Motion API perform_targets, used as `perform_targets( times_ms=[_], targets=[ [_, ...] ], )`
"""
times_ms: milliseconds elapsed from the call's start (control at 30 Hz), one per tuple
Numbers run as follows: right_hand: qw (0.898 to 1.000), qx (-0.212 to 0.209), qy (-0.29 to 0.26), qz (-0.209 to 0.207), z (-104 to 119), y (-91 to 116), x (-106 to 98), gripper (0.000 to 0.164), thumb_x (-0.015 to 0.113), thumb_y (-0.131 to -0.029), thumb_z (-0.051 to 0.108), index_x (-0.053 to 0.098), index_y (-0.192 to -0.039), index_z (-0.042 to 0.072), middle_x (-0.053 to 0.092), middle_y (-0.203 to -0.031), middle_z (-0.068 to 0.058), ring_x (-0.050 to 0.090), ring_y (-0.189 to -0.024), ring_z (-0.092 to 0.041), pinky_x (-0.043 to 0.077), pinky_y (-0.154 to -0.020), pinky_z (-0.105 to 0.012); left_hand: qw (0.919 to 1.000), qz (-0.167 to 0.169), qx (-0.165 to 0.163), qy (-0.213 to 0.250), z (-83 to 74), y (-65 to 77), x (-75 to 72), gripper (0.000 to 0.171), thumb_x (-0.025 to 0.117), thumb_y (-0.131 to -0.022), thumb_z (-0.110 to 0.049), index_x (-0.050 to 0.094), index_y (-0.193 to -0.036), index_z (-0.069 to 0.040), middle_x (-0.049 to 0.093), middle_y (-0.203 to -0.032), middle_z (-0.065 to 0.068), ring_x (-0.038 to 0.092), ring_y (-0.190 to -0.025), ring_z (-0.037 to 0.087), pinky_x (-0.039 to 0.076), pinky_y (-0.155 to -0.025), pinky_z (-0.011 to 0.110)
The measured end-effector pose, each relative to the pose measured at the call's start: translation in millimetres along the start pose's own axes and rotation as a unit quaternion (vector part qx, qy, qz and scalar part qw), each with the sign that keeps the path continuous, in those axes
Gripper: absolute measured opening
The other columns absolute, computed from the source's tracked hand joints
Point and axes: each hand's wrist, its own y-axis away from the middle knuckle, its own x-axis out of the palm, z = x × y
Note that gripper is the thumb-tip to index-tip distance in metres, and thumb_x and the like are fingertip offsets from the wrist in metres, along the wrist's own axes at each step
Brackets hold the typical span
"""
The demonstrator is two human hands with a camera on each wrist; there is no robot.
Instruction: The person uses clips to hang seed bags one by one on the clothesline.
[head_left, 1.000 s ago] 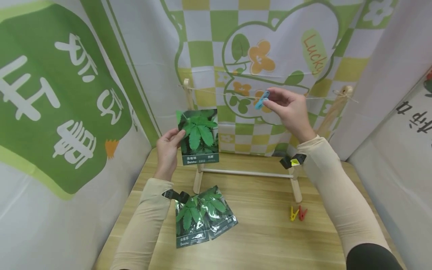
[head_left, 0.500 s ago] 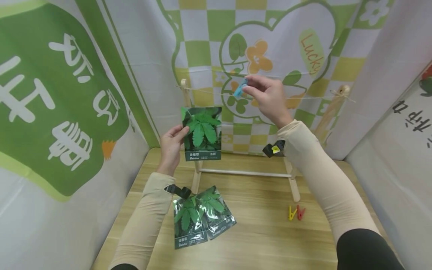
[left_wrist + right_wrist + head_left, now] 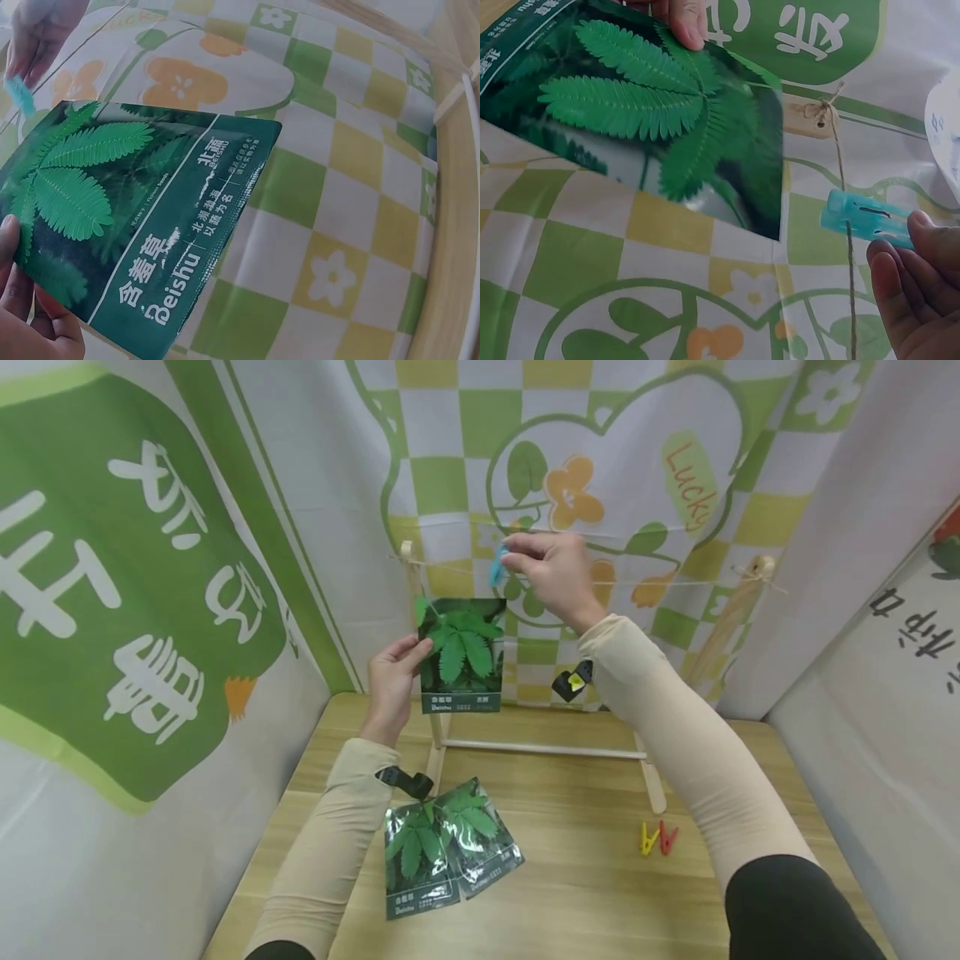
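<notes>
My left hand [image 3: 393, 685] pinches the left edge of a green seed packet [image 3: 462, 660], holding it upright just below the string [image 3: 637, 583] of a wooden rack. The packet's leaf picture and lettering show large in the left wrist view. Between thumb and fingers, my right hand [image 3: 555, 572] grips a blue clothespin [image 3: 498, 566] above the packet's upper right corner. In the right wrist view, the clothespin [image 3: 866, 216] lies across the string [image 3: 852, 292], apart from the packet; whether the string is between its jaws I cannot tell.
Two more seed packets [image 3: 420, 860] lie overlapping on the wooden table [image 3: 570, 877]. A yellow clothespin [image 3: 648, 839] and a red clothespin [image 3: 668, 837] lie at the right. The rack's posts [image 3: 731, 618] and low crossbar [image 3: 540, 748] stand before a checkered cloth.
My right hand has moved left along the string with the blue clothespin, closing in on the packet. My left hand has brought the seed packet slightly right and up.
</notes>
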Motion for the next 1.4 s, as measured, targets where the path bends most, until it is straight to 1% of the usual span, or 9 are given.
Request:
perform_targets(
  times_ms=[200, 333, 533, 667, 733, 833, 1033, 1233, 1400],
  targets=[
    [0.998, 0.038, 0.028, 0.042, 3.8, -5.1, 10.8, 0.024, 0.068, -0.091, 0.010, 0.071, -0.113, 0.000, 0.072, -0.112, -0.015, 0.073, -0.091, -0.025, 0.053, -0.066, -0.018, 0.9999, 0.010, 0.012, 0.005, -1.3, -1.6, 7.9, 0.006, 0.076, -0.085, -0.019, 0.072, -0.087, -0.023, 0.070, -0.079, -0.016, 0.062, -0.079, 0.001, 0.047, -0.071, 0.018],
    [0.995, 0.050, 0.055, 0.061, 4.2, -5.2, 15.3, 0.025, 0.068, -0.091, 0.011, 0.070, -0.114, 0.000, 0.072, -0.114, -0.015, 0.071, -0.091, -0.026, 0.053, -0.066, -0.020, 0.9998, 0.000, 0.021, 0.004, 0.3, -2.0, 13.0, 0.013, 0.076, -0.085, -0.016, 0.071, -0.080, -0.027, 0.070, -0.079, -0.017, 0.061, -0.078, 0.001, 0.045, -0.070, 0.018],
    [0.988, 0.063, 0.089, 0.111, 2.4, -6.0, 16.5, 0.030, 0.066, -0.093, 0.014, 0.067, -0.121, 0.004, 0.069, -0.120, -0.015, 0.069, -0.101, -0.024, 0.057, -0.082, -0.031, 0.9997, -0.004, 0.026, 0.004, 1.9, -3.2, 16.5, 0.016, 0.075, -0.086, -0.012, 0.073, -0.080, -0.027, 0.070, -0.078, -0.017, 0.060, -0.075, 0.000, 0.044, -0.068, 0.017],
    [0.980, 0.088, 0.092, 0.151, 1.3, -7.1, 15.9, 0.037, 0.064, -0.095, 0.015, 0.062, -0.130, 0.005, 0.066, -0.127, -0.015, 0.065, -0.112, -0.024, 0.055, -0.091, -0.034, 0.9998, -0.002, 0.022, -0.001, 2.9, -3.5, 16.8, 0.008, 0.074, -0.087, -0.013, 0.074, -0.093, -0.017, 0.069, -0.082, -0.017, 0.060, -0.077, 0.000, 0.045, -0.070, 0.016],
    [0.979, 0.097, 0.086, 0.160, 0.4, -7.1, 15.3, 0.039, 0.063, -0.095, 0.016, 0.059, -0.132, 0.004, 0.064, -0.130, -0.015, 0.063, -0.117, -0.025, 0.054, -0.095, -0.034, 0.9998, -0.001, 0.018, -0.006, 3.1, -2.9, 16.2, 0.018, 0.072, -0.089, -0.014, 0.072, -0.107, -0.009, 0.069, -0.089, -0.015, 0.061, -0.082, 0.000, 0.047, -0.073, 0.017],
    [0.978, 0.103, 0.075, 0.163, -1.8, -6.2, 14.7, 0.041, 0.062, -0.096, 0.016, 0.057, -0.135, 0.005, 0.063, -0.132, -0.014, 0.062, -0.119, -0.024, 0.054, -0.096, -0.033, 0.9998, 0.004, 0.011, -0.016, 3.6, -1.8, 14.8, 0.033, 0.068, -0.092, -0.014, 0.065, -0.121, 0.001, 0.068, -0.105, -0.005, 0.061, -0.090, 0.000, 0.049, -0.081, 0.017],
    [0.980, 0.102, 0.059, 0.160, -4.2, -2.7, 14.0, 0.044, 0.064, -0.095, 0.017, 0.055, -0.136, 0.006, 0.063, -0.131, -0.014, 0.063, -0.117, -0.025, 0.054, -0.096, -0.034, 0.9995, 0.013, 0.006, -0.028, 4.9, -0.7, 12.8, 0.034, 0.064, -0.094, -0.013, 0.062, -0.124, 0.003, 0.061, -0.132, 0.016, 0.060, -0.094, 0.002, 0.050, -0.086, 0.020],
    [0.984, 0.103, 0.033, 0.140, -8.1, 2.4, 13.0, 0.048, 0.067, -0.093, 0.018, 0.054, -0.138, 0.005, 0.061, -0.135, -0.014, 0.062, -0.120, -0.025, 0.052, -0.099, -0.033, 0.9989, 0.013, 0.015, -0.042, 5.3, 0.2, 11.8, 0.033, 0.063, -0.095, -0.015, 0.063, -0.125, 0.001, 0.060, -0.135, 0.015, 0.060, -0.094, 0.003, 0.051, -0.086, 0.019],
    [0.985, 0.082, 0.034, 0.147, -12.8, 6.7, 12.3, 0.057, 0.069, -0.092, 0.021, 0.048, -0.141, 0.003, 0.057, -0.140, -0.015, 0.060, -0.124, -0.027, 0.050, -0.102, -0.033, 0.9982, 0.010, 0.022, -0.054, 5.1, 1.2, 11.4, 0.032, 0.062, -0.096, -0.017, 0.064, -0.124, -0.002, 0.062, -0.133, 0.012, 0.062, -0.096, 0.005, 0.052, -0.093, 0.024]
  ],
)
